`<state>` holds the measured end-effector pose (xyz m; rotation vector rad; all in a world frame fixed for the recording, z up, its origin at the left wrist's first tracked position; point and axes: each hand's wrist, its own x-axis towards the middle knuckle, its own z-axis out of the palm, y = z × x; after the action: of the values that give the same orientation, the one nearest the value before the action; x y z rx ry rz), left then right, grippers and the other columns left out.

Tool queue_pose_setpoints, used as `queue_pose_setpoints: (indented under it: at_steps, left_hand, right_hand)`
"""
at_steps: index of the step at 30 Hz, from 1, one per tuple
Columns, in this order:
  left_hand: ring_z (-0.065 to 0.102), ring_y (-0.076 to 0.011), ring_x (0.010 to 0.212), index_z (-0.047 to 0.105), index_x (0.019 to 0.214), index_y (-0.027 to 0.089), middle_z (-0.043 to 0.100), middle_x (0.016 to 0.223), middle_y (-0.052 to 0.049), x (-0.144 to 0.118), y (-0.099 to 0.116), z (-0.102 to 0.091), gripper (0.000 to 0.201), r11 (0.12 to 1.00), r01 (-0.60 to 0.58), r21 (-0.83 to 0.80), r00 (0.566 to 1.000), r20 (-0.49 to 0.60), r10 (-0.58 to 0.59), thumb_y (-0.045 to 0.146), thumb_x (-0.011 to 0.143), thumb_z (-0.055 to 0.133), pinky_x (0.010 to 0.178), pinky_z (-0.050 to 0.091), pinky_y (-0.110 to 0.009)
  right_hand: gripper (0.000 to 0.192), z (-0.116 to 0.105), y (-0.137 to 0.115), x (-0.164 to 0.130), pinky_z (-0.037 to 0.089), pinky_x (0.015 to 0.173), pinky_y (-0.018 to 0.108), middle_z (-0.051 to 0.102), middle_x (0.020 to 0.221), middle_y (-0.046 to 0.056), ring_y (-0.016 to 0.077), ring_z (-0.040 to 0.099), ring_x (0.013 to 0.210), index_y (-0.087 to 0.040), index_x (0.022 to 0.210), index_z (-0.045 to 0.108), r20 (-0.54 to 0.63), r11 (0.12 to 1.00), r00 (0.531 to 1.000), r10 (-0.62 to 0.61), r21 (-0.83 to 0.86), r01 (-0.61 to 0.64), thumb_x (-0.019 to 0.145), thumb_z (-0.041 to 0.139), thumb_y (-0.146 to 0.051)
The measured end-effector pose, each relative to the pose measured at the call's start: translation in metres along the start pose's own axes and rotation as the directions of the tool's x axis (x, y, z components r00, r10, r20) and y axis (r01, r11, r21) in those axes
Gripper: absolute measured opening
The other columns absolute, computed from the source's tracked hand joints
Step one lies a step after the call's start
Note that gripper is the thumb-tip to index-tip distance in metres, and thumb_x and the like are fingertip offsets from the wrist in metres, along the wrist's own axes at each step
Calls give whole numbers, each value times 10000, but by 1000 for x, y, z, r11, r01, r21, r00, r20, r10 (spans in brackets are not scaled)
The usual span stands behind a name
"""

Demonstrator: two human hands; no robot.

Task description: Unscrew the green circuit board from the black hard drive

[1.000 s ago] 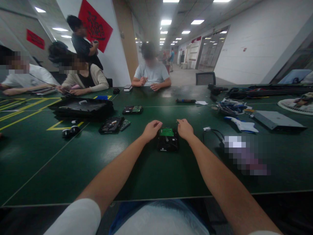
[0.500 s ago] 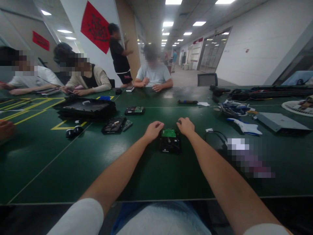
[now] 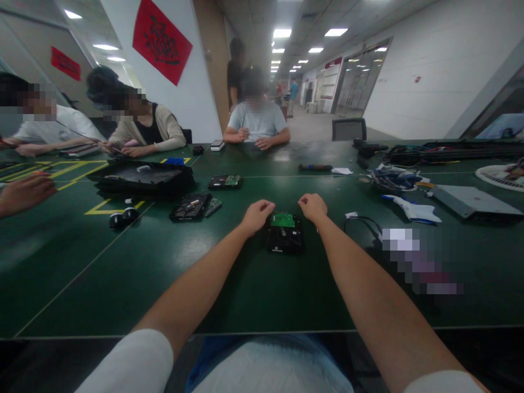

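A hard disk drive lies flat on the green table between my hands, its green circuit board at the far end. My left hand is by the drive's far left corner, thumb and fingers pressed together. Off the far right corner, my right hand rests with its fingertips drawn together in a pinch. Anything held in either pinch is too small to make out. To the left are another hard drive and a loose circuit board; farther back lies one more drive.
A black tray stands left, near a co-worker's hand. A screwdriver-like tool lies across the table. Right are a blue-and-white packet, a grey metal box, a black cable and bundled wires. People sit opposite and left.
My right hand's fingers have drawn closer together; my left hand and the hard drive stay about where they were. At left, a co-worker's hand has reached farther in. The standing person moved right.
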<state>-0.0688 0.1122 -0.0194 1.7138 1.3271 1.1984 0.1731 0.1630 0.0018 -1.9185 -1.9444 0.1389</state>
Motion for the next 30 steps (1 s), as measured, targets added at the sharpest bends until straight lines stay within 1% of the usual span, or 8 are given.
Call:
queue_pose_setpoints:
  at_steps: [5,7,9,12,16,21,25,30]
  left_hand:
    - [664,-210,876,732,1014,199,737,971,-53,-2,6,-2,382,999,21,24,1000,-6,-21,534,967,555,823,521,-343]
    - [659,-229,897,718,1015,199,729,970,-68,-6,12,0,410,995,5,104,999,-39,-1,551,989,510,855,511,-366]
    - [643,-284,990,702,1020,190,714,1001,-112,-14,20,4,444,965,-14,262,992,-119,47,586,983,505,931,480,-421]
    - [535,-427,1232,665,1161,154,645,1217,-221,-33,37,18,625,895,24,445,970,-229,88,711,900,554,1069,374,-560]
    - [362,-519,1416,549,1379,154,482,1479,-265,-67,66,42,923,834,-52,550,990,-78,113,833,757,613,1156,271,-627]
    - [73,-500,1576,264,1605,146,143,1722,-203,-91,93,61,1129,621,-25,783,995,81,-62,859,766,513,1255,131,-627]
    - [11,-497,1586,186,1636,130,53,1738,-203,-88,93,56,1189,577,-36,816,989,110,-95,850,752,523,1265,101,-636]
    - [37,-553,1564,150,1647,132,7,1724,-259,-69,83,25,1391,566,-43,823,960,191,-205,918,601,622,1231,131,-682]
  right_hand:
    - [259,5,-2,2,535,825,355,664,1165,114,241,682,985,-248,1073,762,-13,999,999,49,1,-49,973,592,-415]
    - [264,6,-2,2,535,826,360,664,1159,112,244,681,980,-244,1067,756,-21,998,998,56,4,-56,967,594,-426]
    - [277,6,0,1,535,824,364,667,1148,112,247,679,970,-238,1059,752,-29,998,998,55,12,-55,961,594,-443]
    - [281,6,3,0,531,826,354,674,1136,116,239,673,955,-227,1046,751,-40,999,998,38,28,-37,957,588,-438]
    - [221,7,5,-1,522,823,332,691,1109,116,226,669,927,-209,977,756,-61,998,998,24,59,-20,926,605,-362]
    - [210,6,10,-3,510,883,315,727,1101,93,222,675,981,-204,1034,744,-118,992,992,39,124,-24,909,585,-261]
    - [299,4,17,-3,489,955,301,745,1133,83,208,672,1059,-188,1115,727,-165,984,983,76,172,-47,928,495,-163]
    - [261,4,18,-3,493,936,309,752,1093,89,218,677,1027,-184,1058,754,-168,980,983,79,192,-46,904,543,-165]
